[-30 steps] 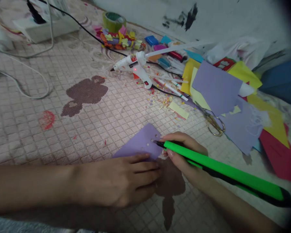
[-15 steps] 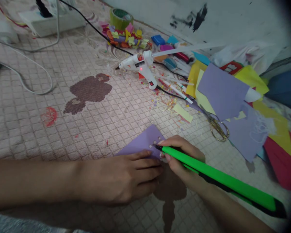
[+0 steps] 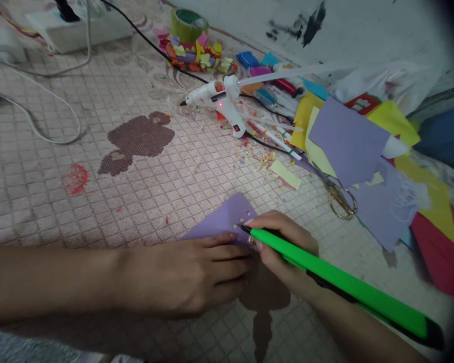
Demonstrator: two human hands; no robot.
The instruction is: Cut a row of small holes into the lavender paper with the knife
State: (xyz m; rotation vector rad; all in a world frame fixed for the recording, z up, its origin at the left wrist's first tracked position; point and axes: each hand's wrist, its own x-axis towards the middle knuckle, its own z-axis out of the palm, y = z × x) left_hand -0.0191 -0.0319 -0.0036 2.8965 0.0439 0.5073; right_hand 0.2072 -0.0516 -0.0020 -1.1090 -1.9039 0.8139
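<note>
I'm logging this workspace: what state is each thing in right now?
Left hand: resting on the purple sheet
Right hand: closed around the green tool
Purple sheet: pierced with several small holes
Green tool: tip at the sheet
Glue gun: red light lit, glue stick inserted
Scissors: lying down, blade gap unclear
Power strip: black plug inserted

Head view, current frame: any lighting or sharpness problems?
Head view: dim light, the tablecloth in shadow below the left hand; head view: right edge darkening to black; head view: the plastic bag looks soft, the green tool clearer-edged.
</note>
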